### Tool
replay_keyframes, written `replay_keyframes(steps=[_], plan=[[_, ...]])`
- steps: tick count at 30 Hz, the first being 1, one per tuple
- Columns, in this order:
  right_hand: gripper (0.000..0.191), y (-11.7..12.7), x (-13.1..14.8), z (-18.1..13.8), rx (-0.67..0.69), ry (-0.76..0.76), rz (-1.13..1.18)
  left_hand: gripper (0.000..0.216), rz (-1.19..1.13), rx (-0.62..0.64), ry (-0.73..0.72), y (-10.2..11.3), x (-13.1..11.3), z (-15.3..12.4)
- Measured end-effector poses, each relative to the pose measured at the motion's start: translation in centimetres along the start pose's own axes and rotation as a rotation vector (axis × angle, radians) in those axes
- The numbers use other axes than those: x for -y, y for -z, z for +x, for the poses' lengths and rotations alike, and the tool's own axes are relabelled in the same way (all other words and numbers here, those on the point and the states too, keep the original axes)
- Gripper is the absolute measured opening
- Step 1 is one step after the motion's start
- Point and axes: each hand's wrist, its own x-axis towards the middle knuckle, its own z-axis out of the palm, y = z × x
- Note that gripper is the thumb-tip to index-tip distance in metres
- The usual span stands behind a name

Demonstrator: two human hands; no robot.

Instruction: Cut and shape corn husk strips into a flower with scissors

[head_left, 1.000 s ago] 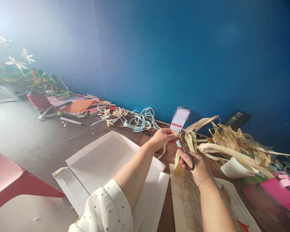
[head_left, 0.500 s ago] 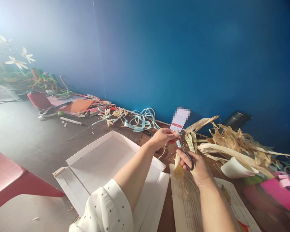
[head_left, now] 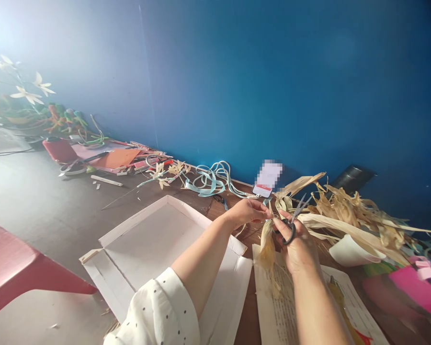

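My left hand [head_left: 249,212] is closed in a pinch on a small pale piece of dried corn husk [head_left: 270,209], whose tip sticks up past the fingers. Just to its right, my right hand [head_left: 298,247] grips black-handled scissors [head_left: 291,230]. Their blades stand apart and point up and to the right, away from the piece. The thumb and forefinger of that hand reach to the left fingertips, so what they touch there is partly hidden. A yellowish husk bundle [head_left: 267,251] hangs or lies just below both hands, over printed sheets [head_left: 273,311].
An open white box lid [head_left: 154,244] lies left of the sheets. A phone [head_left: 267,177] leans against the blue wall, near pale blue ribbon [head_left: 211,184]. Dried husks [head_left: 345,211], a white cup [head_left: 355,250] and a black cylinder [head_left: 354,178] are at right. A pink stool [head_left: 21,268] stands at left.
The scissors have swung from pointing at the left fingertips to pointing up and right. My right hand has moved closer to the left one, which is slightly lower and further right.
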Motion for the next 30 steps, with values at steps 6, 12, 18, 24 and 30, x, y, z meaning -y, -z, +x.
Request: replay_keyframes(steps=[6,12,18,24,30], plan=[[0.046,0.0,0.4,-0.1,-0.04,-0.112,0.072,0.04,-0.012,0.035,0.016,-0.5,0.5,0.1],[0.046,-0.5,0.4,-0.3,-0.065,-0.071,0.113,0.038,-0.074,-0.054,0.013,-1.2,1.6,0.7],[0.047,-0.8,0.1,-0.4,-0.061,-0.047,0.08,0.039,-0.19,-0.113,0.004,-1.8,1.4,0.7],[0.046,-1.0,-0.2,-0.4,-0.046,-0.046,0.095,0.039,-0.25,-0.123,-0.004,-1.9,1.1,0.5],[0.044,-1.1,0.0,-0.6,-0.01,-0.033,0.107,0.037,-0.358,-0.124,0.006,-1.9,1.2,0.5]])
